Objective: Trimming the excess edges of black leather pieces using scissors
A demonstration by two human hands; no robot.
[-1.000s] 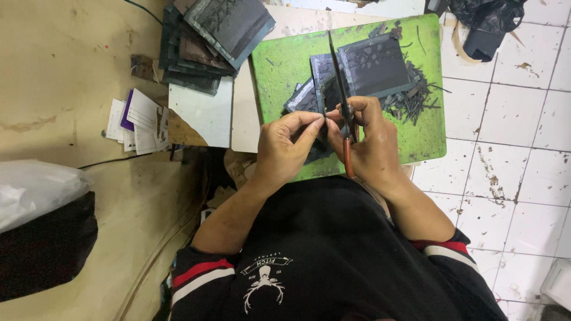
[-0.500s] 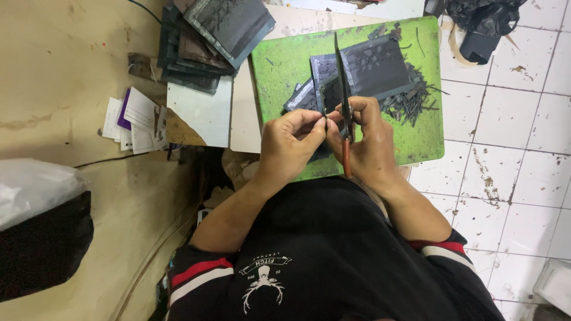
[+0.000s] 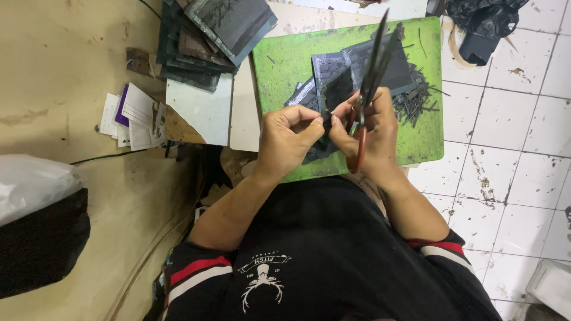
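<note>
Dark leather piece [image 3: 336, 89] pinched by both hands; right hand [image 3: 369, 134] grip also holds scissors [image 3: 372, 77]

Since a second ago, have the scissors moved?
Yes. The scissors in the right hand have swung: their tips now lean toward the green mat's far right corner, where earlier they leaned left.

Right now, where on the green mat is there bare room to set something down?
Free: the green cutting mat's left strip, between the stack of dark sheets and the dark pieces at its middle. Crowded: the middle, plus offcut scraps toward the right edge. The left hand and right hand, with scissors, cover the near edge.
</note>
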